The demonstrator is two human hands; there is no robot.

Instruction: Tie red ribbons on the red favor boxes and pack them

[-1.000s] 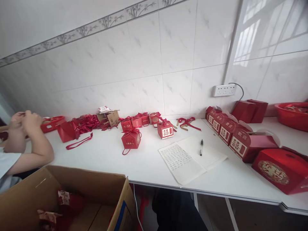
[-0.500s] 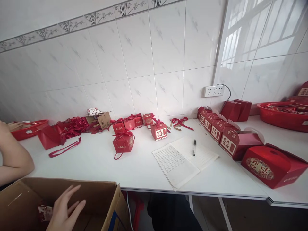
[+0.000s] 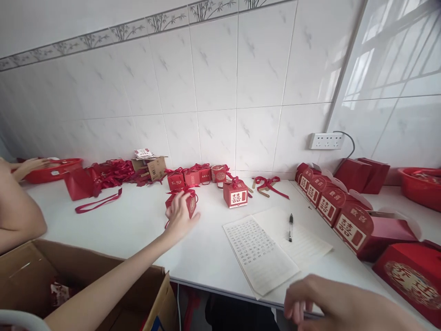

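My left hand point(image 3: 179, 214) reaches over a small red gift box point(image 3: 191, 203) with a ribbon. Its fingers lie in front of the box and the thumb stands apart, so the hand looks open; contact is hard to judge. At the lower right, my right hand point(image 3: 319, 299) hovers by the table's front edge, fingers loosely bent and nothing visible in them. Between the hands lie an open notebook point(image 3: 253, 248) with handwriting and a black-capped pen point(image 3: 291, 228). Another red box point(image 3: 235, 194) with a white label stands behind the notebook.
A cardboard carton point(image 3: 161, 294) sits below the table at the left. Red boxes point(image 3: 351, 227) line the right side. Red ribbons point(image 3: 119, 172) are heaped at the back left, near a red basin point(image 3: 58, 171). Another person's arm point(image 3: 19, 211) rests at the far left.
My left hand has moved out of the carton, up and right to the red gift box. My right hand has come into view at the lower right. The view has shifted somewhat.
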